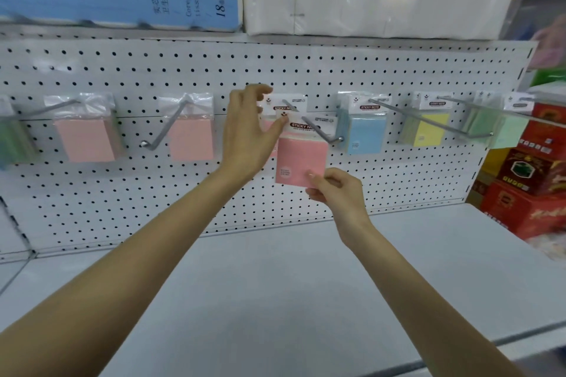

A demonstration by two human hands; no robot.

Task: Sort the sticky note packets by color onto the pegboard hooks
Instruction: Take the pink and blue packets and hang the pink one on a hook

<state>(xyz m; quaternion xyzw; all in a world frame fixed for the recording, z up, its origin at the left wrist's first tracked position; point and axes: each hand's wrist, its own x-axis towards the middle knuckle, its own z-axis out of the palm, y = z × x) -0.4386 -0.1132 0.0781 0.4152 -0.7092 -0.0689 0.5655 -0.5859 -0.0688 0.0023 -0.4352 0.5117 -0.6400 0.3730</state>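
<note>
At the far left of the pegboard (214, 70) hang green packets (12, 138), then two hooks of hung pink packets (85, 138), so this stretch reads as the pink zone. Next comes our left hand (248, 135): relaxed, fingers loosely spread, with its thumb tip touching the upper left corner of the header card. That card belongs to the pink packet (301, 159), which sits part-way along the middle hook (318, 128). The wire seems to run through its hang hole, though we cannot be sure. Another header card (275, 101) shows behind it on the same hook. Our right hand (337, 190) pinches the packet's lower right corner between thumb and fingers.

We judge the step to be seating this packet. To do it well, we keep the header square to the wire and let the left thumb guide the hole. We push from the bottom corner only gently, so the film does not buckle, and slide the packet back until it meets the one behind.

Further right hang blue packets (366, 131), yellow packets (430, 130) and mint packets (508, 128), each on its own hook. The shelf (306, 285) lies below.
</note>
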